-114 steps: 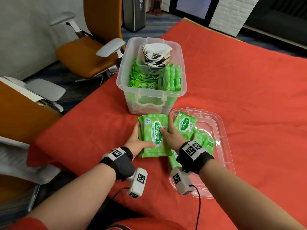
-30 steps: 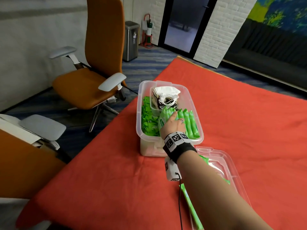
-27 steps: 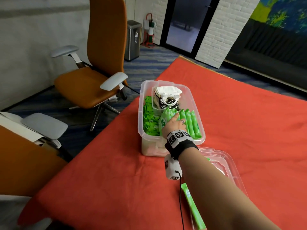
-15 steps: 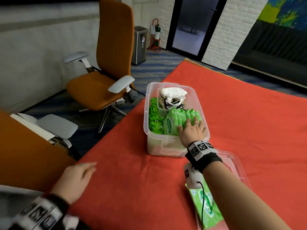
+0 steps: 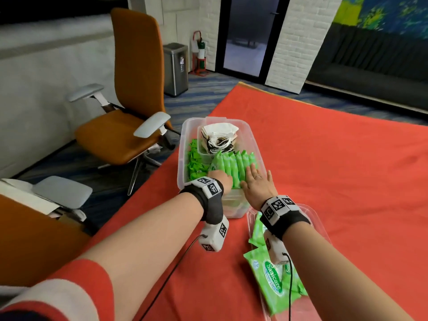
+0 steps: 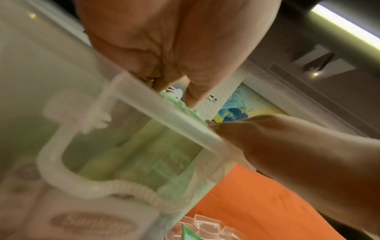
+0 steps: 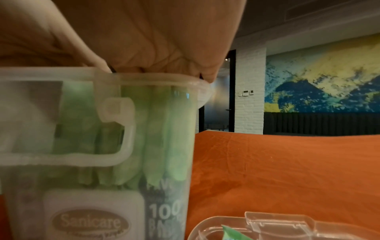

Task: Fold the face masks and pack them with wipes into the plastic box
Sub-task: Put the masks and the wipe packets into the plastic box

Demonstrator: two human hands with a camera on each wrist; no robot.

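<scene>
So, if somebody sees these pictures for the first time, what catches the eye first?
Probably the clear plastic box on the red tablecloth, with a row of green wipe packs standing on edge inside and folded face masks in a small tub behind them. Both hands are at that row: the right hand lies flat on the packs, the left hand reaches in beside it.

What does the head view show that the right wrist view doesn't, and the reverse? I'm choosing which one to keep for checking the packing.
Only the head view shows the folded face masks in their inner tub, the left hand at the upright wipe packs, and loose wipe packs on the lid. Only the right wrist view shows a Sanicare pack low behind the wall and the latch handle. Both show the plastic box, the right hand flat over its rim and the red cloth.
</scene>
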